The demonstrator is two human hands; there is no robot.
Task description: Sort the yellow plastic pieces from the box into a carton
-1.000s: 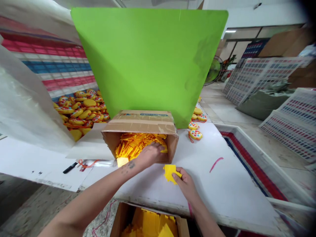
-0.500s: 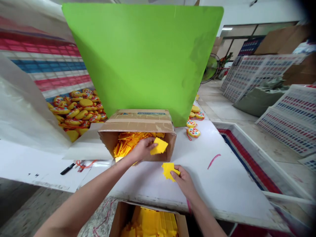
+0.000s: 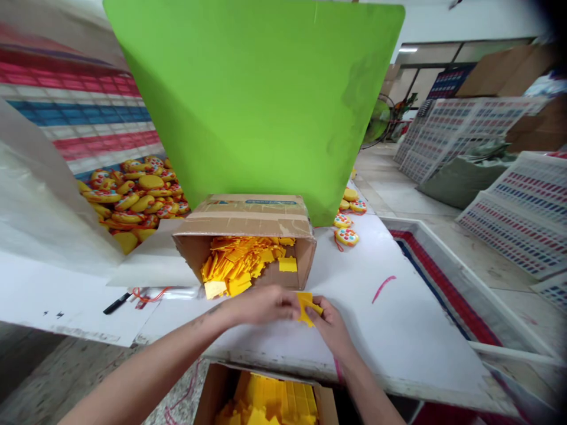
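My right hand (image 3: pixel 330 321) pinches flat yellow pieces (image 3: pixel 305 302) with notched edges, thumb in front, low over the table. My left hand (image 3: pixel 270 304), slightly blurred, has its fingers closed at the left edge of these pieces, touching them; how many it grips is hidden. Just behind, an open cardboard box (image 3: pixel 248 224) lies on its side with its mouth toward me, holding a heap of similar yellow pieces (image 3: pixel 237 260). One single yellow piece (image 3: pixel 287 264) lies flat at the box's right side. Below the table edge stands another carton (image 3: pixel 326 404) of yellow pieces.
A tall green board (image 3: pixel 261 106) stands behind the box. Painted yellow toys (image 3: pixel 346 237) lie to its right, with a larger heap (image 3: pixel 137 198) at left. A black pen (image 3: pixel 117 303) and orange cord (image 3: pixel 150 295) are on the white table (image 3: pixel 367 330). A white-rimmed crate (image 3: pixel 447 289) sits right.
My left hand has moved from the box mouth, where it held a yellow piece, down toward me to the pieces in my right hand. My right hand stays nearly in place.
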